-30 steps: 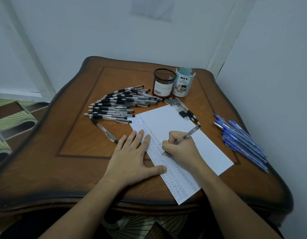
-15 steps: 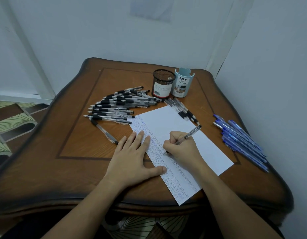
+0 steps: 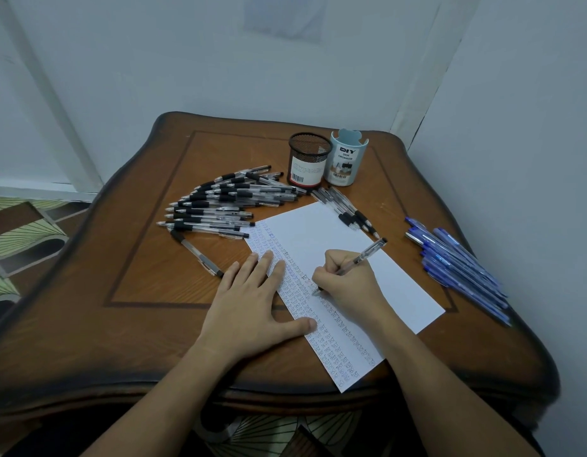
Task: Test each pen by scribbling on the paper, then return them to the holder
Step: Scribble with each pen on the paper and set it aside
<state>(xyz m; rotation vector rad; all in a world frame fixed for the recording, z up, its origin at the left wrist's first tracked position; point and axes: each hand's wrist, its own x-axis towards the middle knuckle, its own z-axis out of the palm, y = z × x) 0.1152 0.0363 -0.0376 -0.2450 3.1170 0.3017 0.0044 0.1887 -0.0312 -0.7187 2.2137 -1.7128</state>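
Note:
A white sheet of paper (image 3: pixel 322 232) lies on the wooden table (image 3: pixel 147 278), its left strip filled with rows of small scribbles. My right hand (image 3: pixel 346 280) grips a clear black pen (image 3: pixel 368 252) with the tip touching the paper. My left hand (image 3: pixel 252 305) lies flat, fingers spread, pressing the paper's left edge. A black mesh pen holder (image 3: pixel 308 161) and a pale blue desk organizer (image 3: pixel 347 159) stand at the back. Several black pens (image 3: pixel 226 206) lie fanned out left of the paper, a few more (image 3: pixel 346 211) lie at its top edge.
Several blue pens (image 3: pixel 460 268) lie in a bunch near the table's right edge. One black pen (image 3: pixel 196 253) lies apart, just left of my left hand. White walls close in behind and on the right. Patterned floor shows at the left.
My right hand has shifted slightly along the paper while writing with the pen. My left hand stays put.

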